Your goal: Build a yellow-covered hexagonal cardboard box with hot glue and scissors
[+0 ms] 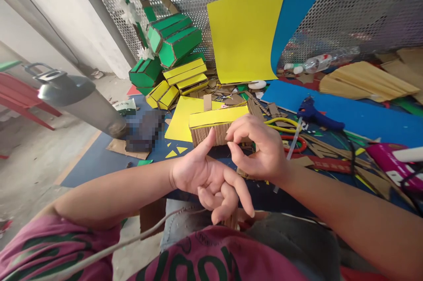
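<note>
My left hand [211,179] is held palm up over the table's near edge, thumb raised and fingers loosely bent apart, with nothing in it. Just right of it, my right hand [257,146] has its thumb and index fingertips brought together in a pinch; anything between them is too small to make out. Behind both hands lies a corrugated cardboard box [218,117] with a yellow top, partly hidden by the right hand. A flat yellow sheet [178,118] lies to its left, with small yellow triangles [171,154] in front.
A blue glue gun [317,115] with a clear glue stick [295,137] rests at right among cardboard scraps. Green boxes [180,45] and yellow boxes [185,71] are stacked at back left. A large bottle [86,100] stands left. Yellow card [246,29] leans on the perforated panel.
</note>
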A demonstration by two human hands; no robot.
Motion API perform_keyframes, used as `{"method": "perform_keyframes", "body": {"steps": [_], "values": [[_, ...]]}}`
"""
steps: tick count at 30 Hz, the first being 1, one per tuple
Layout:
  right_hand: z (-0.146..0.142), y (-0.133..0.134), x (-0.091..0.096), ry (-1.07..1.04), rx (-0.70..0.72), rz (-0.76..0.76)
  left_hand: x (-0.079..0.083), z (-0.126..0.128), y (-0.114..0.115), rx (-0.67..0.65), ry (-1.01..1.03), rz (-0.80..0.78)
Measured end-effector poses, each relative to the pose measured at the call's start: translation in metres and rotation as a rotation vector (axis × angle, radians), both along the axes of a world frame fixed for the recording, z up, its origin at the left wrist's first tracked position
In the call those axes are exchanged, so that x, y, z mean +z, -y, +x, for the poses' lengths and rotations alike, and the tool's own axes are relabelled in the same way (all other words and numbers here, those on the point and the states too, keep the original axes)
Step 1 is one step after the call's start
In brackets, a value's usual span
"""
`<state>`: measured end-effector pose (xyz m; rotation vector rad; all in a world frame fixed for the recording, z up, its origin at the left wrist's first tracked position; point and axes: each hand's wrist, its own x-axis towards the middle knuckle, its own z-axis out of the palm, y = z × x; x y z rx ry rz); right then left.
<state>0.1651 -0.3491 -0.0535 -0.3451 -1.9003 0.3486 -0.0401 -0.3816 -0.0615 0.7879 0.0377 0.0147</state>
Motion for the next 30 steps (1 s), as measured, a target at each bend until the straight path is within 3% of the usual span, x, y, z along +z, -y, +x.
{"method": "perform_keyframes", "body": {"steps": [4,8,10,14,17,21,30], "values": [[0.001,-0.002,0.001,-0.020,0.050,-0.138,0.002,0.000,0.000,0.120,-0.051,0.023],[0.004,-0.006,0.001,-0.061,0.060,-0.248,0.010,0.001,0.006,0.459,-0.111,0.171],[0.006,-0.006,0.001,-0.078,0.073,-0.305,0.017,-0.001,0.010,0.736,-0.139,0.395],[0.006,-0.005,0.001,-0.104,0.109,-0.449,0.027,-0.013,0.009,1.338,-0.132,1.066],[0.005,-0.006,-0.001,-0.128,0.165,-0.533,0.029,-0.024,-0.002,1.584,-0.198,1.394],[0.005,-0.007,-0.004,-0.154,0.242,-0.612,0.024,-0.028,-0.012,1.544,-0.290,1.560],[0.001,-0.002,-0.004,-0.138,0.228,-0.603,0.022,-0.023,-0.012,1.484,-0.291,1.667]]}}
